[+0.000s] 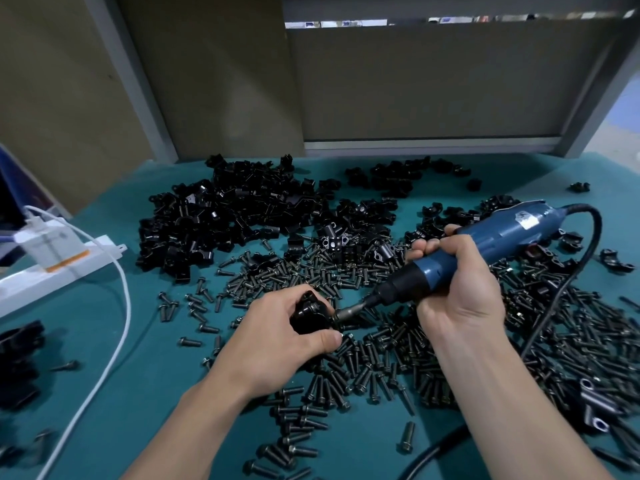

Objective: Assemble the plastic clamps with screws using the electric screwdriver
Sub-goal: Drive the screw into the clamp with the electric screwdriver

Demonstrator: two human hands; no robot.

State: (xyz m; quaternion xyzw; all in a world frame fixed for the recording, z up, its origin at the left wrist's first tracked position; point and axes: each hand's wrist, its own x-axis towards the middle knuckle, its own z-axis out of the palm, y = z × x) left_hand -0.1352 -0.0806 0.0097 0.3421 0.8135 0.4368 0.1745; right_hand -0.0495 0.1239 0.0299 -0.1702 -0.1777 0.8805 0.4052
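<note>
Screws [381, 355] and loose clamps [221, 216] litter the teal worktop [145, 375] below grey panels [415, 81] (white cable [121, 323] at left), where the left hand [277, 334] grips one clamp [310, 315] and the right hand [460, 289] wraps the screwdriver [502, 226], bit against it.

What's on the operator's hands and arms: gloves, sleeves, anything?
Nothing worn. Left hand and right hand are bare: no gloves, rings or tape showing. The left forearm and right forearm are uncovered to the frame's lower edge: no sleeves, watch or wrist strap in view.

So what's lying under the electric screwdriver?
Loose black screws and a few clamp parts on the teal mat. The right hand gripping the screwdriver hides what lies below there.
</note>
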